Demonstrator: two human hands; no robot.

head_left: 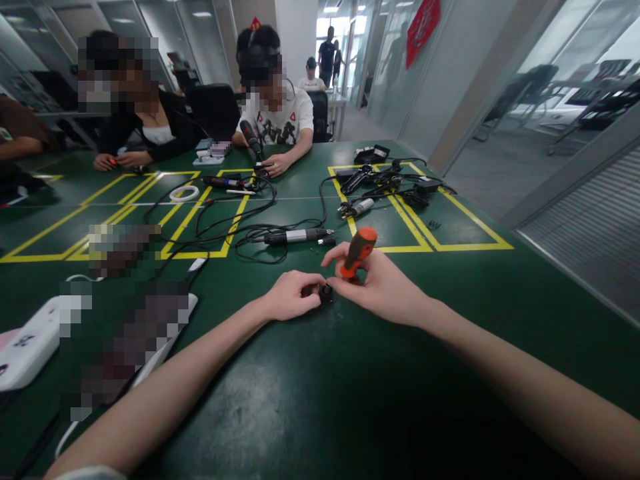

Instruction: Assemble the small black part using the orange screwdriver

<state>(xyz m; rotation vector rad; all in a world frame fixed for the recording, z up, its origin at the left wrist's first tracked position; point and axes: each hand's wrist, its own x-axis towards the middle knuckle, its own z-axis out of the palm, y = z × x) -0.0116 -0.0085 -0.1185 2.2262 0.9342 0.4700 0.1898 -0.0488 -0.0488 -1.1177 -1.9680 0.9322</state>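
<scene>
An orange and dark grey screwdriver (pixel 361 250) leans in the grip of my right hand (pixel 383 287), its handle sticking up above the fingers. The shaft is hidden behind the hand. On the green table (pixel 280 400) a small black part (pixel 327 295) sits between my two hands. My left hand (pixel 296 295) pinches that part from its left side with thumb and forefinger. The tip of my right thumb is close to the top of the part; whether it touches cannot be made out.
A black and silver electric screwdriver (pixel 295 237) with a cable lies beyond my hands. Farther right is a silver-bodied tool (pixel 357 209) among black cables. A white tape roll (pixel 184 193) and a white power bank (pixel 30 347) lie left. Across the table a person (pixel 277 120) holds a power tool.
</scene>
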